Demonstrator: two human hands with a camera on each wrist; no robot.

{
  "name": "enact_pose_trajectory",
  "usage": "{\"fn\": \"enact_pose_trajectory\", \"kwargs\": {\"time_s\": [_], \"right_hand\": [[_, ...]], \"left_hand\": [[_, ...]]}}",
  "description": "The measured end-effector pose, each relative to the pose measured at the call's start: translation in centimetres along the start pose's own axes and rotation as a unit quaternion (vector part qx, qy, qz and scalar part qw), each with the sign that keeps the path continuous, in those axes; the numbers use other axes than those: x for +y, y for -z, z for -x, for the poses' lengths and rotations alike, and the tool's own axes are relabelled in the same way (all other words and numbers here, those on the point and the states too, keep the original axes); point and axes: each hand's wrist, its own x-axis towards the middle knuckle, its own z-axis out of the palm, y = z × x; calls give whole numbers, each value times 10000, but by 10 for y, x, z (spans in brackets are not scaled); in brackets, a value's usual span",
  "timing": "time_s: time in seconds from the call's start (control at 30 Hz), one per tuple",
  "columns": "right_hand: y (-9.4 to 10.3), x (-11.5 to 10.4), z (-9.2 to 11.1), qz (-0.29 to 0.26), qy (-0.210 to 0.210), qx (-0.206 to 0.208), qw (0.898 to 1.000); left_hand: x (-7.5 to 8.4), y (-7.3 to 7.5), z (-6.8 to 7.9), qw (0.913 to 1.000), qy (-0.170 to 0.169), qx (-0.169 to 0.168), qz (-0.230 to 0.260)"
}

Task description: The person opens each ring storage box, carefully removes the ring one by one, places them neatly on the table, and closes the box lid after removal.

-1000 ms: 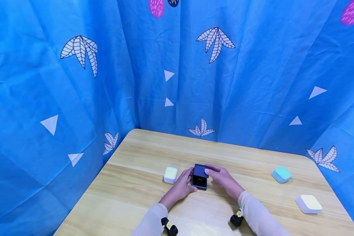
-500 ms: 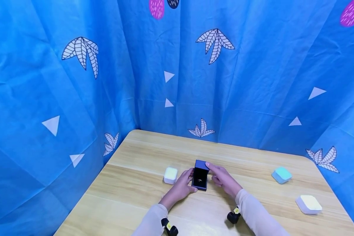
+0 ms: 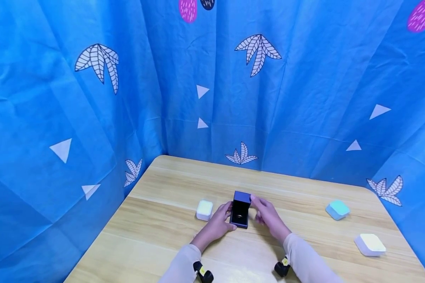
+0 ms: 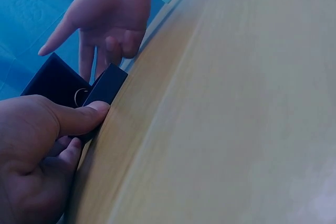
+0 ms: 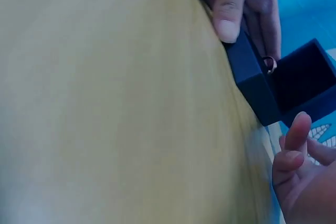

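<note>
A dark blue ring box [image 3: 241, 196] stands on the table with its lid raised. From its black lining a ring [image 5: 273, 66] sticks up. My left hand [image 3: 217, 223] grips the base from the left, its thumb [image 4: 86, 119] pressed on the front wall and its other fingers round the far side. On the other side, my right hand [image 3: 267, 214] is at the lid's right edge, index finger extended. In the left wrist view that finger [image 4: 60, 35] points past the lid [image 4: 51, 80], and the remaining fingers hang loosely bent.
A small white block [image 3: 204, 210] lies just left of my left hand on the wooden table [image 3: 156, 236]. Farther right are a turquoise-topped block [image 3: 338, 209] and a cream-topped one [image 3: 370, 244]. A blue patterned curtain [image 3: 212, 98] rises behind the table.
The ring box's lid has swung up and back, bringing the ring into view. My right hand has shifted from the lid's front to its right edge. My left hand has stayed on the base.
</note>
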Motion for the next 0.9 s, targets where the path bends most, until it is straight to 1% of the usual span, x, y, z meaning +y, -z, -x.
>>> {"fn": "enact_pose_trajectory", "kwargs": {"time_s": [0.17,0.3,0.43,0.6,0.77,0.9], "right_hand": [[0,3,15,283,219,396,9986],[-2,3,25,393,298,559,9972],[-9,3,33,413,383,669,9962],[-20,6,35,384,530,590,9961],[-30,9,35,609,764,492,9940],[-37,11,33,819,916,491,9912]], "left_hand": [[0,0,-1,10000,3,2,57],[-1,1,-2,9998,-26,-22,220],[-3,0,-3,9995,-53,-29,312],[-2,1,-1,9993,-66,-45,358],[-1,2,0,9995,-72,-81,310],[-2,1,0,9994,-75,-94,324]]}}
